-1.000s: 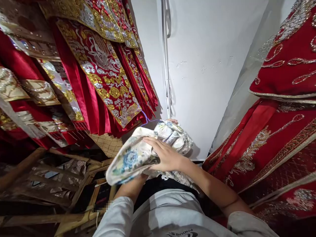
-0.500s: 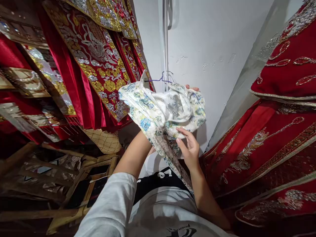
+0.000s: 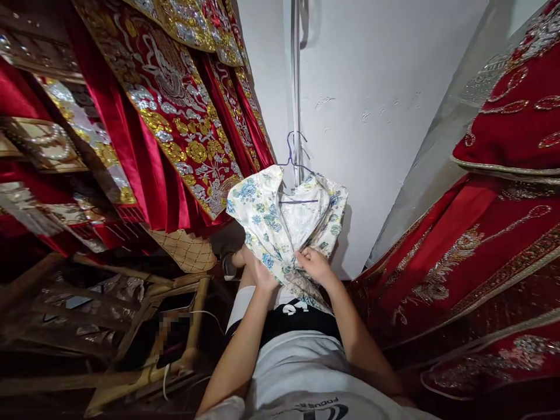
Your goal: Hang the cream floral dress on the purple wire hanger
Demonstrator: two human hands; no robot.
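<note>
A white garment with a blue and yellow flower print (image 3: 280,219) hangs open on a thin purple wire hanger (image 3: 294,175) in front of me. My left hand (image 3: 260,272) pinches the garment's left front edge near its lower part. My right hand (image 3: 315,265) grips the right front edge just beside it. Both hands are closed on the cloth, a little apart from each other. The hanger's hook points up against a metal pole (image 3: 297,87) on the wall.
Red robes with gold and silver embroidery (image 3: 175,111) hang close on the left, and more red embroidered robes (image 3: 494,233) on the right. A white wall (image 3: 371,116) is straight ahead. Wooden chairs or frames (image 3: 144,326) stand low on the left.
The bundled garment has opened out and now hangs from its hanger. My left hand came out from under it and both hands moved down onto its front edges.
</note>
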